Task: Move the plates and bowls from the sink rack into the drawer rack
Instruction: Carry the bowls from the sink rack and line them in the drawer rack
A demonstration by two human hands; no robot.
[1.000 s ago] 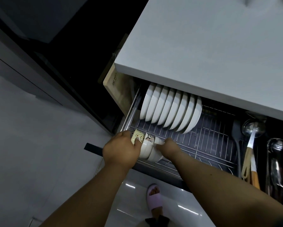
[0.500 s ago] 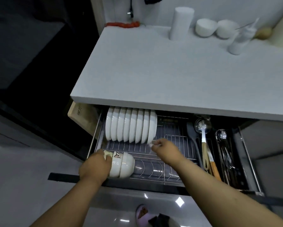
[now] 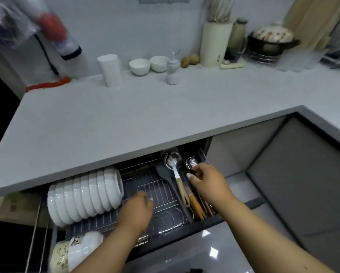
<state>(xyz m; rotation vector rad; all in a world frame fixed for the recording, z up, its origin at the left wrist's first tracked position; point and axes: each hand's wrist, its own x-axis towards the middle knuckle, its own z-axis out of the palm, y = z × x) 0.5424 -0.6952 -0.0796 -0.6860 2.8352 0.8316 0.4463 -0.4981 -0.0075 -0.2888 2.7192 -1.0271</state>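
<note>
The wire drawer rack stands pulled out under the white counter. A row of several white bowls stands on edge at its back left. Stacked small bowls, one with a beige pattern, lie on their side at the front left corner. My left hand hovers over the rack's middle, fingers loosely curled, holding nothing. My right hand is over the utensil compartment at the right, fingers bent above the handles; what it touches is hidden.
A ladle, black spatula and wooden-handled utensils fill the drawer's right side. On the counter stand a white cylinder, two white bowls, a squeeze bottle, a utensil holder and a pot.
My head has lifted, showing more counter and wall. My left hand let go of the stacked small bowls and moved right. My right hand moved right, from the rack to the utensil compartment.
</note>
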